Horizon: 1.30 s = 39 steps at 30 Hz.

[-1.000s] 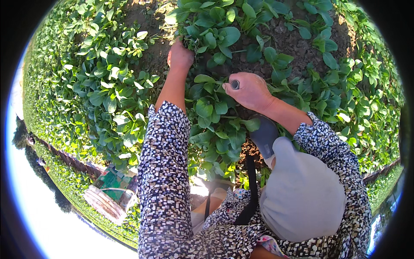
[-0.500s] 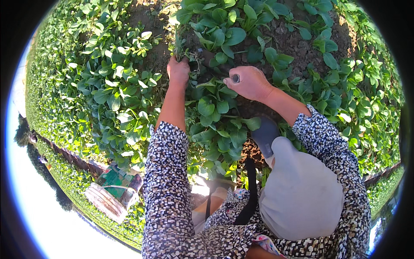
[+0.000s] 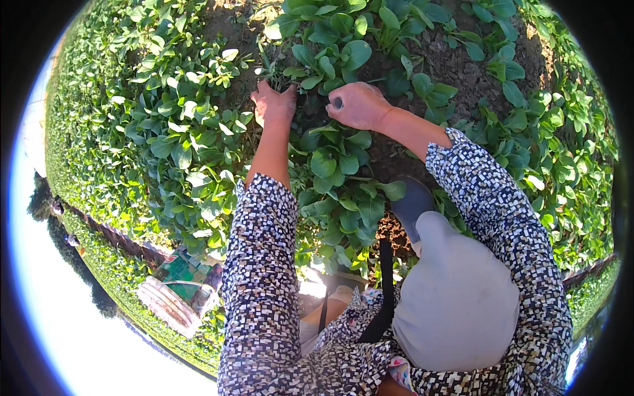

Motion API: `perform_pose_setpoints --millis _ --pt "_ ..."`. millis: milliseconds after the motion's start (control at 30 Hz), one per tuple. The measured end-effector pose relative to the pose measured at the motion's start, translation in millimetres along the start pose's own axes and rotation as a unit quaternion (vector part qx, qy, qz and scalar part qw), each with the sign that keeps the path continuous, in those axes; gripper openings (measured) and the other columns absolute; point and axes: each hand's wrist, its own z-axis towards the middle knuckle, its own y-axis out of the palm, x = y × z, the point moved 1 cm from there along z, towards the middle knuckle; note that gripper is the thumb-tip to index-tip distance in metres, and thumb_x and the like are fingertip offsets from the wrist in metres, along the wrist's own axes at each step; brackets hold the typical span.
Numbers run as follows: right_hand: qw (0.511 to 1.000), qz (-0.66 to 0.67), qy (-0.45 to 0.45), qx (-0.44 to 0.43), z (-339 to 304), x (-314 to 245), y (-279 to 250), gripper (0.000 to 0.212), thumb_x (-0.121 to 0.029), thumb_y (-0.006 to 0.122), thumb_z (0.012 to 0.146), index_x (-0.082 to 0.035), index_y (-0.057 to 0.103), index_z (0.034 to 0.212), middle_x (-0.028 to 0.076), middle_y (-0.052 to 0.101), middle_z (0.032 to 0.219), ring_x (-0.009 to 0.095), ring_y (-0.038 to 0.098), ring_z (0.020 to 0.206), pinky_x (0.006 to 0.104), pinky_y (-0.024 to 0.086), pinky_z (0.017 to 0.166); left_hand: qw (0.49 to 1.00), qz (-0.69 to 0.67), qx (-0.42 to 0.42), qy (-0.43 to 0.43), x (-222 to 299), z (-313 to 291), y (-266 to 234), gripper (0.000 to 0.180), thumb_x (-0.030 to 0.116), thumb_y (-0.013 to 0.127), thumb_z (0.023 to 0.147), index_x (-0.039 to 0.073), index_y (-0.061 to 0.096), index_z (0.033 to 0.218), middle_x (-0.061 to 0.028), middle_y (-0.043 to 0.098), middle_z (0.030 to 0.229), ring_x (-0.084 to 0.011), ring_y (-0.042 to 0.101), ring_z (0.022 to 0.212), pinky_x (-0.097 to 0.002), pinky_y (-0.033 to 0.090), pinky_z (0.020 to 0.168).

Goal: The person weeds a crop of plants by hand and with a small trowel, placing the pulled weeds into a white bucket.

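Note:
My left hand (image 3: 274, 104) reaches down to the soil, bent around a tuft of thin grey-green weeds (image 3: 273, 74). A gap shows between its thumb and fingers, but the fingertips are partly hidden. To its right, my right hand (image 3: 360, 107) is closed in a fist around a tool handle (image 3: 338, 103). Only the round dark end of the handle pokes out by the thumb; the rest of the tool is hidden under the hand. Broad-leaved green vegetable plants (image 3: 323, 162) stand just below the hands, and more leafy plants (image 3: 333, 56) grow beyond them.
A dark shoe (image 3: 413, 201) is planted among the leaves, near my pale grey-covered knee (image 3: 459, 297). At lower left lies a whitish sack (image 3: 168, 307) beside a green printed package (image 3: 181, 274). Dense leaves (image 3: 165, 125) fill the left; bare brown soil (image 3: 456, 63) shows at upper right.
My right hand has moved left and slightly up with the handle, closer to my left hand. My left hand has shifted slightly, its thumb and fingers wider apart around the weeds.

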Motion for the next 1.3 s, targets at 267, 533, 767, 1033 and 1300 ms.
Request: perform_pose_setpoints --millis 267,533,767,1033,1300 --pt "0.997 0.041 0.000 -0.069 -23.9 7.7 -32.6 0.026 -0.028 0.062 0.079 -0.002 0.061 0.074 0.018 0.057 0.068 0.036 0.057 0.069 0.0429 0.046 0.068 0.996 -0.088 -0.018 -0.026 -56.9 6.6 -1.0 0.055 0.031 0.065 0.075 0.004 0.050 0.120 -0.0230 0.063 0.108 -0.0391 0.061 0.102 -0.0425 0.046 0.089" --pt "0.998 -0.005 -0.035 -0.061 20.1 -28.2 9.2 0.024 -0.028 0.059 0.076 -0.005 0.061 0.070 0.020 0.060 0.071 0.040 0.058 0.074 0.0451 0.047 0.070 0.997 -0.065 0.047 -0.005 -42.8 1.4 3.0 0.056 0.035 0.062 0.078 0.000 0.049 0.120 -0.0262 0.063 0.103 -0.0429 0.060 0.099 -0.0457 0.046 0.086" --pt "0.998 0.024 -0.020 -0.061 4.2 1.7 -1.8 0.025 -0.028 0.061 0.076 -0.004 0.060 0.071 0.018 0.058 0.069 0.037 0.057 0.071 0.0425 0.047 0.069 0.995 -0.098 0.018 0.024 -65.7 -1.7 -3.3 0.046 0.033 0.058 0.081 0.001 0.054 0.113 -0.0254 0.063 0.102 -0.0431 0.061 0.093 -0.0453 0.046 0.081" --pt "0.987 -0.020 -0.040 -0.157 -18.6 0.4 -43.8 0.022 -0.027 0.060 0.073 -0.005 0.061 0.071 0.015 0.060 0.071 0.035 0.058 0.075 0.0431 0.047 0.068 0.801 -0.574 0.004 -0.170 -126.5 15.7 2.8 0.031 0.039 0.061 0.085 0.009 0.062 0.090 -0.0056 0.055 0.068 -0.0187 0.047 0.057 -0.0358 0.041 0.053" --pt "0.995 0.008 -0.037 -0.094 4.9 -24.4 35.0 0.025 -0.032 0.055 0.077 -0.011 0.067 0.078 0.017 0.064 0.080 0.038 0.060 0.081 0.0448 0.049 0.075 0.971 -0.183 0.154 -0.032 -133.1 35.5 -9.7 0.035 0.028 0.057 0.081 -0.003 0.062 0.097 -0.0199 0.065 0.087 -0.0341 0.061 0.079 -0.0408 0.047 0.076"
